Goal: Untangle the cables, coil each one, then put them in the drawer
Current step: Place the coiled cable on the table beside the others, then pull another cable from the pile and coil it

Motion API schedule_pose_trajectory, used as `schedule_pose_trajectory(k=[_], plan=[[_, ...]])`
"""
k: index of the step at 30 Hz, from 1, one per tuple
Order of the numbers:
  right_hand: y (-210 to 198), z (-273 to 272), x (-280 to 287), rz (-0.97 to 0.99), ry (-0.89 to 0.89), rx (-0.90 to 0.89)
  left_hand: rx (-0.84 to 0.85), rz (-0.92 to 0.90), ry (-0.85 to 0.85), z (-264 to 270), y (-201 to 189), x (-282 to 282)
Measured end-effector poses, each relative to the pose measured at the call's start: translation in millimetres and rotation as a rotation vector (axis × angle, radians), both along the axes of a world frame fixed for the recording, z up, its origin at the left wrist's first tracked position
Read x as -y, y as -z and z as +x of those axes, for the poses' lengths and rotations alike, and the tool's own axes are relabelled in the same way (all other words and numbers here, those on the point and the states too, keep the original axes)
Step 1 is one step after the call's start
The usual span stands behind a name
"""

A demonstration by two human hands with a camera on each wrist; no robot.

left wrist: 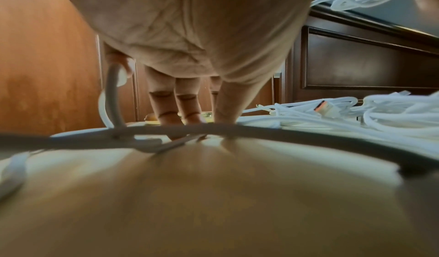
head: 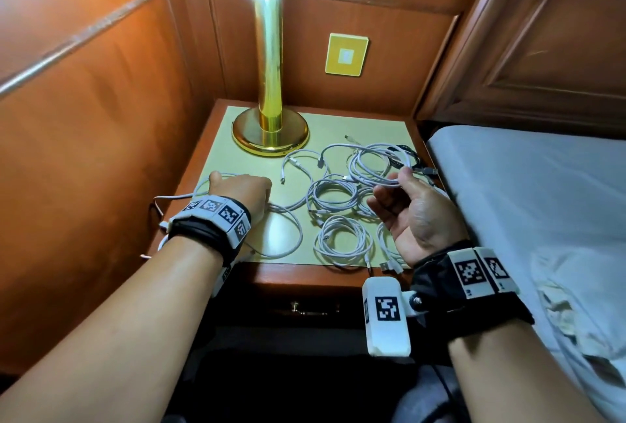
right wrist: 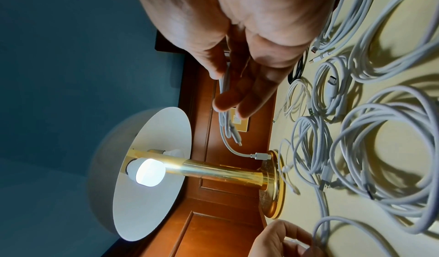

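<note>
— Looking at the coiled white cable (head: 379,165): who has it?
— The right hand (head: 416,216). Its thumb and fingertips pinch the near edge of the coil and hold it raised, palm turned up; the loops hang beyond the fingertips, over the far right part of the tabletop (head: 233,151). The right wrist view shows two plug ends dangling past the fingers (right wrist: 247,99).
— And the other hand?
— The left hand (head: 242,194) is knuckles-up on the left of the tabletop, pressing down on a loose white cable (head: 288,219). In the left wrist view the fingertips (left wrist: 171,118) and thumb touch the surface with the strand crossing just in front of them, and another stretch of it rises past the little finger. Whether the fingers actually close round it, I cannot tell.
— What lies between the two hands?
— Several white coils (head: 342,239), lying flat below and just left of the right palm. A dark cable (head: 411,155) sits beyond the right fingertips.
— Further out?
— A brass lamp (head: 270,131), lit, stands past the left knuckles. The drawer (head: 305,311) under the tabletop is shut. A bed (head: 528,192) lies right of the right hand.
</note>
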State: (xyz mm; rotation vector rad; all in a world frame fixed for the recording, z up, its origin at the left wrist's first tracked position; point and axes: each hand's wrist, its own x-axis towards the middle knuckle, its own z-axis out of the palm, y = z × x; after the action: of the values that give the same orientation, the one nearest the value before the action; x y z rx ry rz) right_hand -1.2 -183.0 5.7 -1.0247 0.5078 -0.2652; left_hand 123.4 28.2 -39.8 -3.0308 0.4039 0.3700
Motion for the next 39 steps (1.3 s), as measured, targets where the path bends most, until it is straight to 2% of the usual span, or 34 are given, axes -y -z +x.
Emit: schedule_pose_trajectory(k=[9, 17, 21, 23, 26, 28, 34, 39], plan=[[-2, -13, 1, -0.029, 0.015, 0.025, 0.009, -0.007, -0.048, -5, 5, -6], [-2, -8, -8, -0.054, 0.012, 0.042, -0.026, -0.171, -0.254, -7, 3, -22], [-3, 0, -18, -0.029, 0.024, 0.043, 0.008, -0.191, -0.38, -16, 5, -38], [-3, 6, -24, -0.006, 0.024, 0.04, -0.005, -0.244, -0.441, -19, 5, -48], [-2, 18, -33, 0.046, 0.024, 0.057, -0.067, -0.437, -0.556, -21, 10, -63], [0, 30, -34, 0.064, 0.029, 0.071, -0.044, -0.541, -0.602, -23, 13, -69], [10, 71, -30, 0.071, 0.07, 0.075, -0.032, -0.659, -0.624, -20, 24, -79], [26, 100, -30, 0.045, 0.066, -0.045, -0.02, -0.755, -0.667, -17, 32, -84]])
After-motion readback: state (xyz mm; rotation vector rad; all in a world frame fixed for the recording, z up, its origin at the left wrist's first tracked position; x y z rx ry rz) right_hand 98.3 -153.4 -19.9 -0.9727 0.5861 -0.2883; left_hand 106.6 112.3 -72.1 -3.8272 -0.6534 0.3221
